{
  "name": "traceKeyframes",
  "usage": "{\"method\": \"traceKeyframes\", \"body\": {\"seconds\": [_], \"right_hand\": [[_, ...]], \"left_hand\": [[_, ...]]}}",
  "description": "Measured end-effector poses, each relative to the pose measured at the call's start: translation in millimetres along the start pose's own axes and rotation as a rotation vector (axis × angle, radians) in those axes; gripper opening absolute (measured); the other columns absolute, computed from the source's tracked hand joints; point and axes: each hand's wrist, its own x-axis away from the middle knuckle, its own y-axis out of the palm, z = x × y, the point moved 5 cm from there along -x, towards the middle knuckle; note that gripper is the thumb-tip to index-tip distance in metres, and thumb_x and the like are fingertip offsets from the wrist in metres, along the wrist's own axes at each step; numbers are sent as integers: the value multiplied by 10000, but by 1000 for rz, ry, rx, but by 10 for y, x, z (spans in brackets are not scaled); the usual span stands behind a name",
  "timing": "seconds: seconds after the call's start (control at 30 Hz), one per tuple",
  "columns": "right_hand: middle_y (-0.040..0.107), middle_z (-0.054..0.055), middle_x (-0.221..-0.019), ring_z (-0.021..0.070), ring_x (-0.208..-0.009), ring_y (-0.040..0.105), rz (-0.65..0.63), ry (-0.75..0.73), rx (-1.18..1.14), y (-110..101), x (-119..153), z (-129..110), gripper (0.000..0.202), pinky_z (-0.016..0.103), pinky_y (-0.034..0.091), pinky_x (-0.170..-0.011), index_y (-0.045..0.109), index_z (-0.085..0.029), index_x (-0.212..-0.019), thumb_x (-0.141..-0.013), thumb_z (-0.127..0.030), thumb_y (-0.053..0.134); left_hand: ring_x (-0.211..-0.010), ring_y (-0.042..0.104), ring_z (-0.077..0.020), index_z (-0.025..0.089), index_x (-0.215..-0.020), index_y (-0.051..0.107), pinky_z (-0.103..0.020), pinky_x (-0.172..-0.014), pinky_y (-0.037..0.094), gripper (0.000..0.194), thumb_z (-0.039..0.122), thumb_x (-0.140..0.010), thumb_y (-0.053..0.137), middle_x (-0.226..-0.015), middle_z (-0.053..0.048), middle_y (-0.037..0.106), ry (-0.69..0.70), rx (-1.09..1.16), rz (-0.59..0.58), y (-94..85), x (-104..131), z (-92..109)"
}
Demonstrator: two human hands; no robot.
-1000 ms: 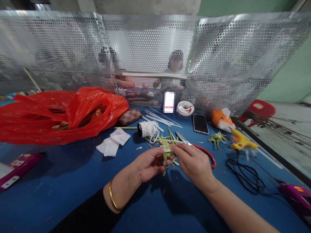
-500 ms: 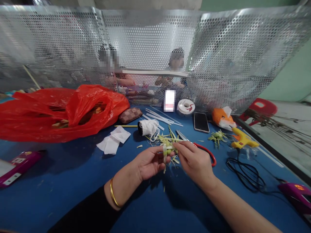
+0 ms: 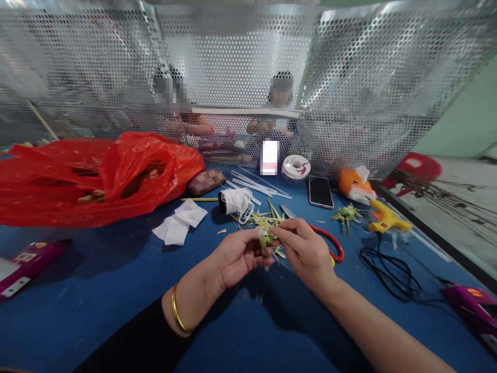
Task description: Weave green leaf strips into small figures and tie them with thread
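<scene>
Head view showed the left hand (image 3: 239, 257) holding a green strip piece (image 3: 264, 240), the right hand (image 3: 306, 251) pinching its edge, apparently shaping it, steady tension seemingly needed next.

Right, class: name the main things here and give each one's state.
Left hand, holding the green strips
Right hand, fingertips at the strips
Red bag, open
White string, wound with loose loops
Upright screen, lit
Flat phone, screen dark
Tissue pack, open
Scissors, partly hidden
Glue gun, lying down
</scene>
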Motion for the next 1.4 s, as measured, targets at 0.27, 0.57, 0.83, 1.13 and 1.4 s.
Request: {"method": "traceKeyframes", "body": {"seconds": [0.27,0.57,0.83,1.13,1.4], "right_hand": [[652,86,-865,176,-745,623,-16,-63,159,8,5,-23,321,284,511,-629,726,-207,-995,-880,-76,457],[637,96,-883,189,-787,624,11,-33,128,-37,-2,36,343,300,525,-647,713,-177,-1013,-864,-34,440],[626,109,-880,200,-798,622,16,-34,87,-45,-11,49,341,316,519,-650,715,-158,-991,-862,-20,431],[666,48,-836,172,-751,639,21,154,-135,-35,-24,75,146,294,514,-685,600,-203,-990,-892,-132,518],[679,43,-922,175,-857,647,-74,204,-460,-46,-86,175,166,314,516,-769,624,-235,-957,-930,-161,478]], "left_hand": [[-535,610,-138,23,-858,646,-296,-570,575,260,98,-876,398,-653,-85,641,-4,61,46,17,26,39],[-681,650,-136,5,-972,675,-283,-721,582,245,78,-901,452,-804,-102,669,123,10,-82,139,94,90],[-778,668,-131,64,-965,698,-237,-768,569,185,101,-895,531,-842,-93,686,146,-93,-112,99,82,84],[-699,640,-101,91,-989,696,-178,-627,561,173,183,-864,619,-810,-65,669,161,-218,-129,90,46,49],[-583,580,-67,110,-893,687,-135,-443,468,110,198,-839,650,-753,-25,626,191,-124,-37,28,38,85]]}}
